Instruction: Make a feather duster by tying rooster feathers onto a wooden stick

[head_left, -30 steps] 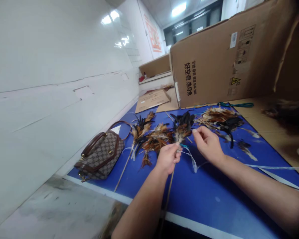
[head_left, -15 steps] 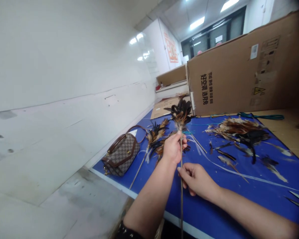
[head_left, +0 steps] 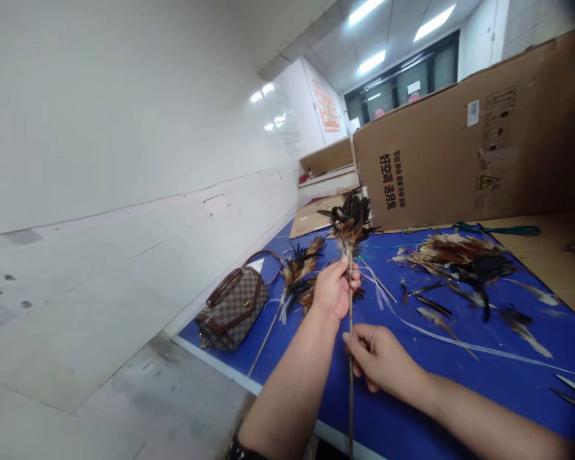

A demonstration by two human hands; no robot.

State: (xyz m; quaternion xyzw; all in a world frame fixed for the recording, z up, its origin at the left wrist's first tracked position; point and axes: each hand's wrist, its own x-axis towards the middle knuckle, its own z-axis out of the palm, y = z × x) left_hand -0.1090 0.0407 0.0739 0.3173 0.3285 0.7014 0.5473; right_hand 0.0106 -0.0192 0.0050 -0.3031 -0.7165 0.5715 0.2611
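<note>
A feather duster (head_left: 349, 227) with dark and brown feathers at the top of a thin stick stands nearly upright in front of me. My left hand (head_left: 335, 287) is closed round the stick just below the feathers. Lower down, my right hand (head_left: 381, 358) pinches the same stick between thumb and fingers. A pale ribbon (head_left: 441, 338) trails from near my left hand across the table to the right. Left of my hands, another feather duster (head_left: 294, 271) lies on the blue table, its stick pointing towards me.
A patterned handbag (head_left: 237, 310) sits at the table's left edge by the white wall. On the right lie a heap of loose feathers (head_left: 453, 252) and scissors (head_left: 572, 393) at the edge. A large cardboard box (head_left: 436, 140) stands behind the blue table (head_left: 412, 409).
The whole view has tilted slightly, so things sit a little lower. My right hand appears slightly lower; both hands keep their hold on the stick.
</note>
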